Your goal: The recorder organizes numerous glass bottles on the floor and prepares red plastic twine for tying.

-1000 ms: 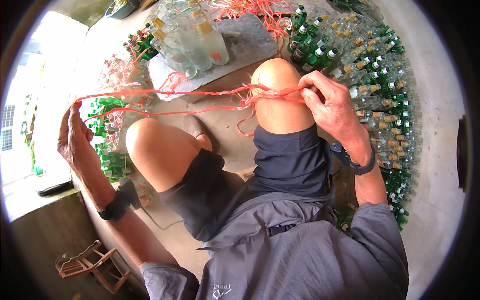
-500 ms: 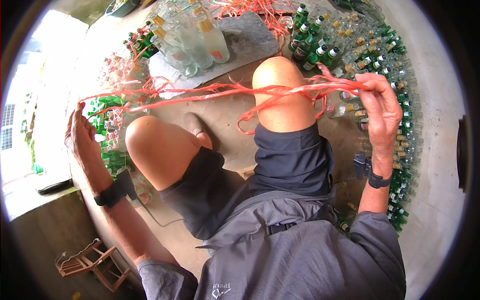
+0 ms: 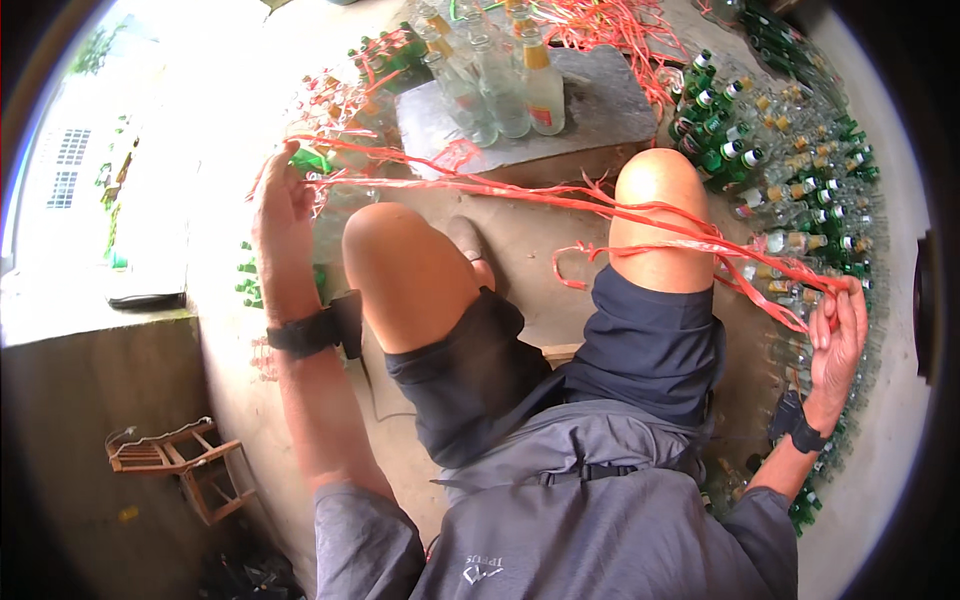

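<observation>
Several strands of red plastic twine (image 3: 560,197) stretch across my knees from one hand to the other. At the left, my left hand (image 3: 284,195) is raised with its fingers curled round one end of the strands. My right hand (image 3: 840,325), out beyond my right knee, pinches the other end between thumb and fingers. A loose loop of the twine dangles over the floor between my knees. Part of the bundle lies against my right knee.
Clear bottles with gold necks (image 3: 540,85) stand on a grey slab (image 3: 610,100) ahead. Tangled red twine (image 3: 625,30) lies behind it. Green bottles (image 3: 715,125) and many clear ones crowd the right side. A small wooden stool (image 3: 185,460) lies at the lower left.
My view has swung to the left. The right hand has gone lower and farther out, and the twine now slopes down toward it. Both hands keep their hold.
</observation>
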The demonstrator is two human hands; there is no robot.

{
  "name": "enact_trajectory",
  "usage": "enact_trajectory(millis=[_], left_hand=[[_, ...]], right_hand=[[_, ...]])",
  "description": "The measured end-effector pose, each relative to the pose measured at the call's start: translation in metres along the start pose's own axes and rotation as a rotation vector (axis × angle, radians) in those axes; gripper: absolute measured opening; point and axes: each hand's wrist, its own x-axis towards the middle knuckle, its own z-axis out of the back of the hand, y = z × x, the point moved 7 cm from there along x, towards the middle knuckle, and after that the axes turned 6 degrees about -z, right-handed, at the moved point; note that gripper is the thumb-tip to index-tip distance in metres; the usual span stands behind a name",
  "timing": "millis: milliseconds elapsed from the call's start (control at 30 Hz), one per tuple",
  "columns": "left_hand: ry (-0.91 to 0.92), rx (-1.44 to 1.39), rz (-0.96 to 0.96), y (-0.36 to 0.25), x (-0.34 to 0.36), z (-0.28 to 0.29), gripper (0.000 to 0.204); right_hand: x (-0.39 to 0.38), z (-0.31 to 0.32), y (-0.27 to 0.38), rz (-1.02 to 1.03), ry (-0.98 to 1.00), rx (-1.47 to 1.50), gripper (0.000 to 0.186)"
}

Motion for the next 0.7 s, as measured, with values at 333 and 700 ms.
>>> enact_trajectory(millis=[333, 700], left_hand=[[0.016, -0.120, 0.028, 0.012, -0.010, -0.013, 0.025], [0.116, -0.210, 0.021, 0.018, -0.005, -0.021, 0.018]], right_hand=[[-0.028, 0.017, -0.029, -0.176, 0.042, -0.257, 0.019], [-0.048, 0.094, -0.077, -0.156, -0.188, 0.128, 0.012]])
